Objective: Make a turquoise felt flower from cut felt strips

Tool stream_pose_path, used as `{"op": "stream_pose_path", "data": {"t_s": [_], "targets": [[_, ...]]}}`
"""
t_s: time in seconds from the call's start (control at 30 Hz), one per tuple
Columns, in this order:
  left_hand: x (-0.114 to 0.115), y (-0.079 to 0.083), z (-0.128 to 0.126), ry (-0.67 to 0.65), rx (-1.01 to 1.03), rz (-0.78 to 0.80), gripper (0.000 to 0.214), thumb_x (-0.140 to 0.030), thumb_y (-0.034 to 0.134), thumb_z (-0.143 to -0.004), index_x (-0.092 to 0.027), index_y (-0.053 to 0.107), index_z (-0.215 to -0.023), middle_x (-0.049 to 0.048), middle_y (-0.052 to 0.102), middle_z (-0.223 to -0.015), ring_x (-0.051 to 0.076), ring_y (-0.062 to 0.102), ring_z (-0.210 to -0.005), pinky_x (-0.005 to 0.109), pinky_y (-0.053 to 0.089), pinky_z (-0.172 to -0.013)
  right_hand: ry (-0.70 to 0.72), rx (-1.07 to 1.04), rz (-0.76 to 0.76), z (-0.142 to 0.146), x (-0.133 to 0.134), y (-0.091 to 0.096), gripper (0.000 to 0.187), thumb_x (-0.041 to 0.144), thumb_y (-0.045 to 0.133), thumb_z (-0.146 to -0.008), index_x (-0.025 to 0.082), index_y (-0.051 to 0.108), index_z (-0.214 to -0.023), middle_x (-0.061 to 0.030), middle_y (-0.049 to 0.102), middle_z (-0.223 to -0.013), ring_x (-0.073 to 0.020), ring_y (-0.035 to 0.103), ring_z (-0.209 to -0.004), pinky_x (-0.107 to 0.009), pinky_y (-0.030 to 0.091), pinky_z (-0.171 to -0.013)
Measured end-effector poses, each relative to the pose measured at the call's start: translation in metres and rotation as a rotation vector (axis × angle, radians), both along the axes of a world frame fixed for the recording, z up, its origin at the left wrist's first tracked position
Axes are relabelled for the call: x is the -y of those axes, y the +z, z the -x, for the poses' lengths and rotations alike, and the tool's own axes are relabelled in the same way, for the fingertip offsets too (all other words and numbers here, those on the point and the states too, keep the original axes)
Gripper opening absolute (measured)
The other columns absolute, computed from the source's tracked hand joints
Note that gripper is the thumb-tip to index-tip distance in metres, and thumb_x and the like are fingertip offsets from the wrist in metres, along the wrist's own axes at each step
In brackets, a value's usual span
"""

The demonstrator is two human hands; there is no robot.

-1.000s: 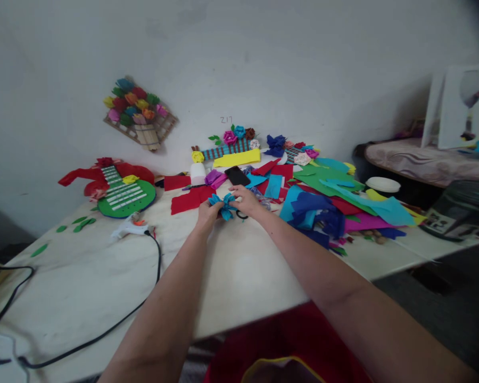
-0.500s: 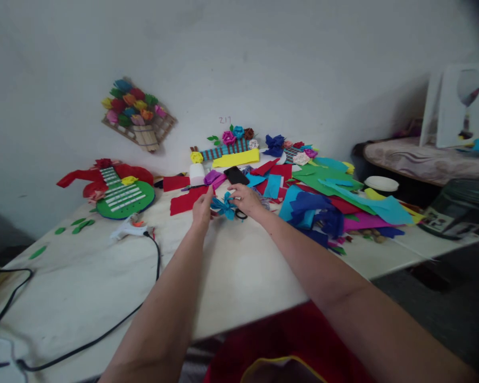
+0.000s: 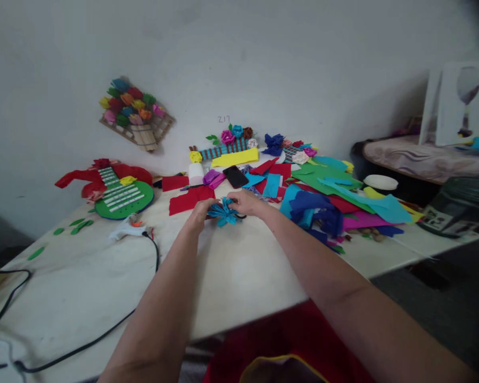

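Note:
A blue paper flower [image 3: 225, 214] with spread petals is held between my two hands above the near side of the table. My left hand [image 3: 200, 214] grips its left side, fingers closed on the petals. On the other side, my right hand [image 3: 245, 203] pinches the upper right petals between thumb and fingers. A dark ring, likely a scissors handle, shows partly under my right hand. Behind my left hand lie pieces of red paper [image 3: 187, 200], and a black phone [image 3: 235, 176] rests just beyond the flower.
A white glue gun [image 3: 128, 227] lies to the left, its black cord [image 3: 117, 319] running across the table. Behind it sits a green and red paper guitar [image 3: 124, 198]. Coloured paper sheets [image 3: 331, 181] pile up at the right, near a large jar [image 3: 459, 207].
The blue flower has turned, so its open petals face more toward me. My hands have shifted slightly around it, and the dark ring is now more covered.

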State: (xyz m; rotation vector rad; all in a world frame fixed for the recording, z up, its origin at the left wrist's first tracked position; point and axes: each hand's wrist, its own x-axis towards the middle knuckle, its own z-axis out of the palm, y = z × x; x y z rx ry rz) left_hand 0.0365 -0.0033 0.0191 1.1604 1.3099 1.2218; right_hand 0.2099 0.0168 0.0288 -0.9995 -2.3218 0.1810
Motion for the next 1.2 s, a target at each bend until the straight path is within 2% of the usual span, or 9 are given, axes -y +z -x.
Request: {"op": "stream_pose_path", "data": {"t_s": [0.17,0.37,0.5,0.6,0.67,0.8,1.03,1.1,1.2], "targets": [[0.004,0.004,-0.005,-0.041,-0.082,-0.068,0.015,-0.028,0.064,-0.052,-0.014,0.061,-0.056,0.0034,0.058,-0.054,0.016,0.055,-0.054,0.029,0.046,-0.056,-0.018,0.048,-0.019,0.001,0.003,0.005,0.012,0.023,0.056,-0.073,0.025,0.065,-0.081,0.0018,0.062,-0.065,-0.0128,0.049,-0.058,-0.023,0.025,-0.054],[0.008,0.005,-0.008,-0.099,-0.097,-0.040,0.016,-0.029,0.064,-0.052,-0.013,0.061,-0.056,0.0041,0.059,-0.054,0.015,0.055,-0.053,0.029,0.047,-0.058,-0.014,0.082,0.011,-0.002,0.006,0.009,0.013,0.025,0.055,-0.075,0.024,0.066,-0.082,0.0012,0.063,-0.068,-0.0132,0.053,-0.063,-0.022,0.029,-0.055],[0.006,0.001,-0.006,-0.120,-0.173,-0.016,0.019,-0.030,0.064,-0.052,-0.012,0.061,-0.059,0.0018,0.057,-0.050,0.014,0.053,-0.048,0.027,0.044,-0.053,0.029,0.098,-0.002,-0.002,0.002,0.006,0.014,0.023,0.056,-0.075,0.020,0.066,-0.083,-0.0025,0.065,-0.088,-0.0148,0.057,-0.080,-0.022,0.037,-0.065],[0.004,-0.002,-0.008,-0.113,-0.181,-0.038,0.019,-0.030,0.063,-0.053,-0.012,0.059,-0.057,-0.0004,0.052,-0.046,0.011,0.049,-0.044,0.025,0.041,-0.049,0.091,0.040,-0.019,-0.001,-0.003,0.002,0.012,0.018,0.057,-0.073,0.018,0.066,-0.080,-0.0039,0.059,-0.108,-0.0155,0.056,-0.092,-0.024,0.040,-0.076],[0.005,-0.002,-0.011,-0.109,-0.146,-0.065,0.018,-0.029,0.064,-0.053,-0.012,0.056,-0.055,-0.0017,0.049,-0.044,0.010,0.047,-0.041,0.024,0.040,-0.046,0.110,-0.018,0.002,-0.001,-0.005,0.000,0.009,0.016,0.058,-0.071,0.018,0.066,-0.076,-0.0031,0.057,-0.112,-0.0157,0.056,-0.094,-0.025,0.041,-0.079],[0.006,0.001,-0.019,-0.040,-0.113,-0.083,0.020,-0.028,0.067,-0.052,-0.012,0.055,-0.054,-0.0033,0.046,-0.042,0.009,0.044,-0.039,0.024,0.041,-0.045,0.152,-0.150,0.058,0.000,-0.007,-0.002,0.005,0.014,0.059,-0.068,0.017,0.063,-0.067,-0.0034,0.055,-0.116,-0.0167,0.055,-0.098,-0.028,0.042,-0.083],[0.007,0.005,-0.021,0.019,-0.144,-0.055,0.017,-0.025,0.064,-0.053,-0.011,0.058,-0.061,-0.0021,0.051,-0.044,0.010,0.047,-0.040,0.024,0.043,-0.042,0.339,-0.254,0.152,0.000,-0.006,0.001,0.008,0.008,0.061,-0.063,0.014,0.061,-0.059,-0.0063,0.057,-0.110,-0.0162,0.055,-0.100,-0.029,0.040,-0.088],[0.008,0.005,-0.021,0.022,-0.144,-0.069,0.016,-0.024,0.063,-0.054,-0.011,0.058,-0.061,-0.0023,0.051,-0.043,0.010,0.047,-0.039,0.023,0.043,-0.042,0.345,-0.256,0.157,0.000,-0.007,0.001,0.007,0.007,0.061,-0.063,0.014,0.062,-0.061,-0.0070,0.057,-0.110,-0.0167,0.055,-0.101,-0.030,0.040,-0.089],[0.007,0.003,-0.021,0.039,-0.137,-0.097,0.015,-0.024,0.064,-0.053,-0.011,0.057,-0.060,-0.0027,0.049,-0.042,0.010,0.046,-0.039,0.023,0.043,-0.042,0.268,-0.247,0.159,0.001,-0.010,-0.002,0.010,0.008,0.060,-0.064,0.015,0.064,-0.069,-0.0069,0.056,-0.113,-0.0171,0.055,-0.101,-0.030,0.043,-0.085]]}}
